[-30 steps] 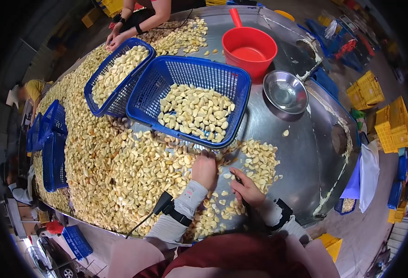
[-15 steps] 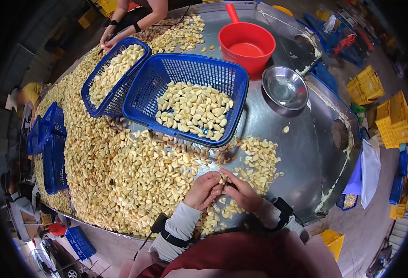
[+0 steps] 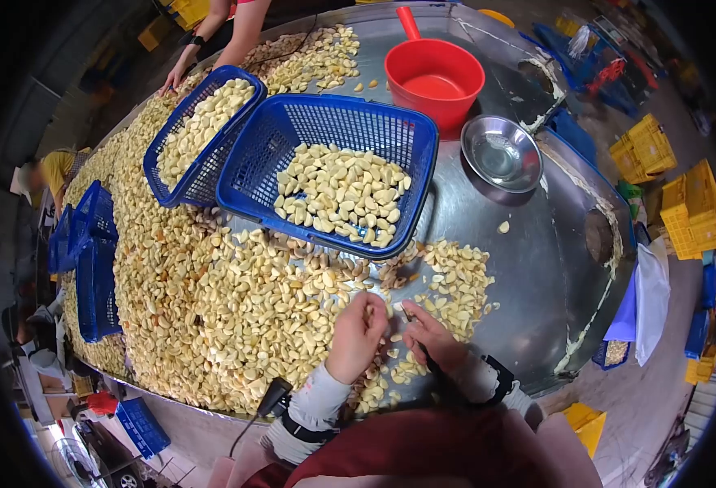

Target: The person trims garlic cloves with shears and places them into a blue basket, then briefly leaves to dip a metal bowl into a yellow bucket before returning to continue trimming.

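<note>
My left hand (image 3: 358, 337) is over the near edge of the pile of pale peeled garlic cloves (image 3: 252, 305), its fingers curled in. Whatever they hold, if anything, is hidden. Just to its right, my right hand (image 3: 435, 335) is closed around a small knife (image 3: 429, 358) with a dark handle; the thin tip points up and left. A small gap separates the hands. Beyond them stands a blue basket (image 3: 325, 236) partly filled with cloves (image 3: 341, 191). A smaller heap of cloves and slices (image 3: 459, 281) lies right of my hands.
Another blue basket (image 3: 163, 191) of cloves stands left of the first. A red saucepan-shaped dipper (image 3: 435, 77) and a steel bowl (image 3: 502, 154) sit on the metal table (image 3: 528, 268). A co-worker's arms (image 3: 240, 32) reach in at far left; another person (image 3: 53, 171) is further left.
My hands have moved apart; the left has turned its back upward and shifted slightly left. The co-worker's hand has moved left, away from the basket's edge.
</note>
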The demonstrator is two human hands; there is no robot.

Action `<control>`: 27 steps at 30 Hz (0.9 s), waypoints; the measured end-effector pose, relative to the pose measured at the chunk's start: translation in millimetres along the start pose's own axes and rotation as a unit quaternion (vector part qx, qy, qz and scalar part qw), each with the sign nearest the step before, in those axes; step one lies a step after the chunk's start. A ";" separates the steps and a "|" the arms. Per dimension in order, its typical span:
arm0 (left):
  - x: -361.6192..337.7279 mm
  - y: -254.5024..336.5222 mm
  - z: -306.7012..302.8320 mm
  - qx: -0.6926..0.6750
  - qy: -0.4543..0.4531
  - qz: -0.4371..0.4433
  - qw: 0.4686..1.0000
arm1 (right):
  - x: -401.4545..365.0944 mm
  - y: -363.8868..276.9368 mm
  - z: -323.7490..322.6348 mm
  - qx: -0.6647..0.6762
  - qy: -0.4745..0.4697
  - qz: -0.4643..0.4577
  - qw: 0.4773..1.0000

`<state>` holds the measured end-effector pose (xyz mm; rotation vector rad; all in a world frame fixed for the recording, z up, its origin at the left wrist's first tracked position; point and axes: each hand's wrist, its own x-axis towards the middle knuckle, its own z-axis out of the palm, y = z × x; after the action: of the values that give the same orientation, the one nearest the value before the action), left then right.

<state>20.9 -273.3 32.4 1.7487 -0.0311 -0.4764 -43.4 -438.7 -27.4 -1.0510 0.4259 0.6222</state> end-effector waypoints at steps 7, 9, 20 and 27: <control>58.4 93.7 -62.5 0.292 0.226 0.350 0.861 | -5.0 22.4 -0.6 -0.526 0.048 -0.315 0.788; 37.6 52.7 -94.1 0.327 0.285 0.256 0.864 | -28.5 10.0 10.2 -0.594 0.056 -0.237 0.767; -27.2 -113.1 -25.1 0.486 0.269 0.021 0.831 | 15.7 8.6 23.2 -0.775 0.074 -0.156 0.609; -82.2 -64.7 6.6 0.393 0.018 0.195 0.899 | 0.7 -30.2 -42.7 -0.687 0.147 -0.269 0.659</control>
<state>-71.6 -241.3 -5.1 2.4616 -0.6122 -0.1247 -24.4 -487.5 -26.5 -2.6488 -0.2254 0.1116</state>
